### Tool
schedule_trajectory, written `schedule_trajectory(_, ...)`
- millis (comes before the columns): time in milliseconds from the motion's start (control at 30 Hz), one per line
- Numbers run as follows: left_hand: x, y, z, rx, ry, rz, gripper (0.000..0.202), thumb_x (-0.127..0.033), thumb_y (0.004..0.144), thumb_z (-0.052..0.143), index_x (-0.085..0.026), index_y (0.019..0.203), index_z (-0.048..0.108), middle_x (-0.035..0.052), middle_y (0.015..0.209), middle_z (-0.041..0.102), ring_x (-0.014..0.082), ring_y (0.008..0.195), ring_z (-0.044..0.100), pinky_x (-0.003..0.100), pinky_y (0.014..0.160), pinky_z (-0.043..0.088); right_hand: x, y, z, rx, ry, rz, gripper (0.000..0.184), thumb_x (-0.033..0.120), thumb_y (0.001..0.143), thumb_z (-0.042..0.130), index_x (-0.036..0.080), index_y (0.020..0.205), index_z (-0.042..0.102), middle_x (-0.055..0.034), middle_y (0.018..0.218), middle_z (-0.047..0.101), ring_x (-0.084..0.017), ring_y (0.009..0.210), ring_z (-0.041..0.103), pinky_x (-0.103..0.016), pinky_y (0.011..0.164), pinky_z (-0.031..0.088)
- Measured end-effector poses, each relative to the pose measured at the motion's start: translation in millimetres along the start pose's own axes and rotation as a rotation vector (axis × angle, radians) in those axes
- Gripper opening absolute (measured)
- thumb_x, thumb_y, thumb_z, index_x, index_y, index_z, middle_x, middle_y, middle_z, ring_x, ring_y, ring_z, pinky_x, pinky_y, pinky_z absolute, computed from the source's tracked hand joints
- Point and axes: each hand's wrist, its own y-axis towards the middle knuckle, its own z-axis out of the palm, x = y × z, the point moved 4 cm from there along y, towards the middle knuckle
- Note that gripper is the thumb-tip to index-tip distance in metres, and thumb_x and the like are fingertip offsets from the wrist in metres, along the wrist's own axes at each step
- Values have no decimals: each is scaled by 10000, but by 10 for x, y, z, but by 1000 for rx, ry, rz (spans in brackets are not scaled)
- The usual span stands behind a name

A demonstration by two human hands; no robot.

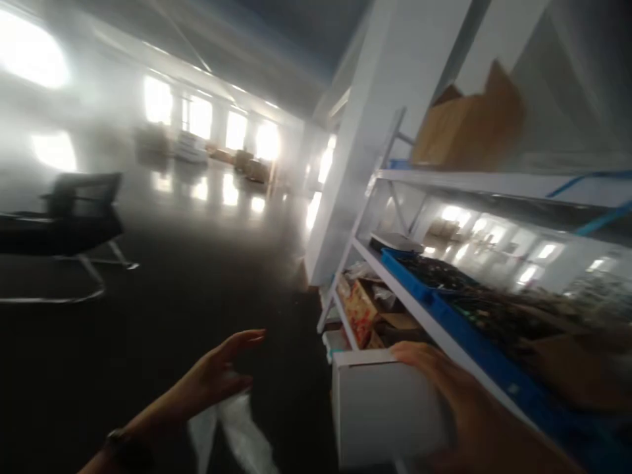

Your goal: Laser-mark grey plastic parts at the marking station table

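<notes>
My right fingers (424, 355) rest on the white carton (385, 411) at five o'clock, my left fingers (241, 345) spread wide; if it's unsupported, it could drop.

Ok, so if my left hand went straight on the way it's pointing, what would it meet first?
Your left hand would probably meet the white upright of the shelving first, though depth is hard to judge.

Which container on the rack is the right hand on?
The white box under the right hand; the blue tray and the cardboard box sit on higher shelves, untouched.
</notes>
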Motion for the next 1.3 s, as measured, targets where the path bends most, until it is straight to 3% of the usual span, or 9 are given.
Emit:
schedule_trajectory(133,4,-164,-182,534,-344,-51,1179,-388,560,890,-311,1531,225,115,1634,269,340,1452,326,437,1077,420,311,1138,1294,359,276,-279,1007,335,537,885,376,1435,431,-67,1476,481,-368,1314,490,-478,1085,412)
schedule_trajectory(233,8,-193,-290,813,-650,-34,1471,-291,461,929,-282,1548,-62,148,1594,336,327,1333,498,406,1011,487,566,1714,1822,531,511,-437,1000,324,542,908,327,1430,447,-95,1462,495,-332,1298,510,-449,1088,404)
schedule_trajectory(333,236,-359,-515,672,-677,-94,1462,-264,494,918,-327,1538,-104,131,1589,339,313,1311,519,383,974,514,608,2220,2230,656,752,-437,1078,320,564,921,355,1487,366,-100,1553,392,-322,1359,455,-459,1095,400)
schedule_trajectory(467,690,-709,-783,279,-484,-315,1457,-400,541,896,-286,1527,-170,162,1530,416,311,1324,505,455,1068,452,406,3016,2896,479,920,-343,964,358,580,921,374,1424,456,-74,1581,356,-324,1432,347,-498,1096,412)
schedule_trajectory(567,1119,-798,-974,-71,-10,-457,1430,-498,533,869,-134,1551,-68,255,1580,284,377,1447,317,524,1161,342,302,3560,3578,463,993,-107,689,445,676,851,264,1281,575,-139,1320,616,-319,1182,600,-519,973,510)
schedule_trajectory(667,1578,-724,-1126,-253,484,-545,1325,-478,545,837,-24,1533,79,303,1563,266,427,1472,219,564,1186,298,455,3963,4184,561,1117,-10,664,513,727,788,225,1275,547,-138,1258,654,-285,1038,668,-473,902,548)
schedule_trajectory(900,2405,-696,-1622,-353,782,-778,1070,-334,717,669,-65,1533,30,297,1537,311,441,1448,274,623,1152,326,1222,4910,5073,880,1048,-111,783,470,711,787,226,1363,426,-98,1207,686,-277,967,697,-437,816,570)
schedule_trajectory(1167,2784,-1176,-2465,-245,911,-1123,836,-237,804,514,-3,1516,145,281,1565,314,410,1481,236,570,1196,271,2408,5571,6032,1391,1020,-266,658,334,665,781,237,1249,495,-62,1071,732,-284,954,711,-463,854,557)
schedule_trajectory(1300,3256,-1496,-2975,-210,908,-1185,848,-215,764,535,13,1510,204,268,1569,323,421,1470,255,548,1189,311,2949,5863,6654,1501,1020,-347,534,316,669,773,257,1163,581,-47,1034,750,-298,951,722,-468,865,557)
